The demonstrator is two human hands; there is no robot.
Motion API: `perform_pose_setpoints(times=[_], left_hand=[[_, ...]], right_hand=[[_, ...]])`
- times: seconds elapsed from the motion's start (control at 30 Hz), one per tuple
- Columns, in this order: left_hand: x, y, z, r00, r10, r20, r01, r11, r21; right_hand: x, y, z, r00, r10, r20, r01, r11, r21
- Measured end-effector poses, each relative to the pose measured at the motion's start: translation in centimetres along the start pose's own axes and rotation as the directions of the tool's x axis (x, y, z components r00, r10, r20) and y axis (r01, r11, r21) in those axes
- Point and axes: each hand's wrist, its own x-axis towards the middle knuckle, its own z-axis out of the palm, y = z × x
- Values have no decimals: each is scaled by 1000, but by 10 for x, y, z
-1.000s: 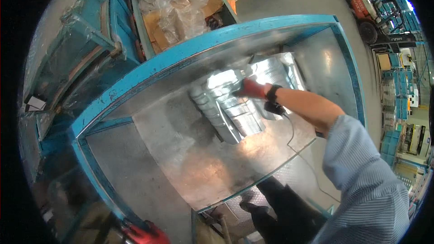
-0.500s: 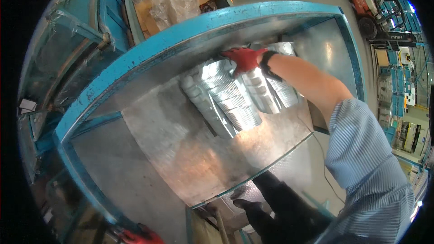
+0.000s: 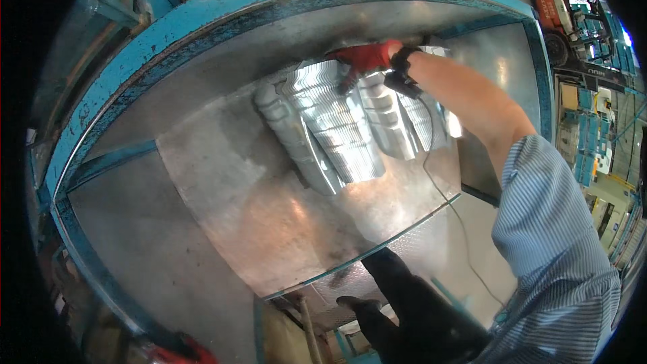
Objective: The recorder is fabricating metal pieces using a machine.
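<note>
Left hand in red glove (image 3: pixel 176 352) at lower edge, mostly cut off, seemingly on blue-painted steel frame rail (image 3: pixel 101 276); grip can't be told. Mid: stack of shiny ribbed pressed sheet-metal parts (image 3: pixel 337 128) on flat galvanised sheet. Right hand in red glove (image 3: pixel 367 57) w/ fingers curled over stack's top edge. Risk: sharp edges cutting; parts sliding if pulled unevenly.
</note>
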Motion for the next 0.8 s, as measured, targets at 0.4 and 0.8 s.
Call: perform_pose_setpoints(times=[0.4,0.8], left_hand=[[-8,-2,2,996,-89,-1,89,991,101],[-5,-5,4,998,-57,-35,60,996,69]], right_hand=[[-5,17,28,929,-27,-368,-67,969,-239],[-10,-16,45,927,84,-366,57,931,360]])
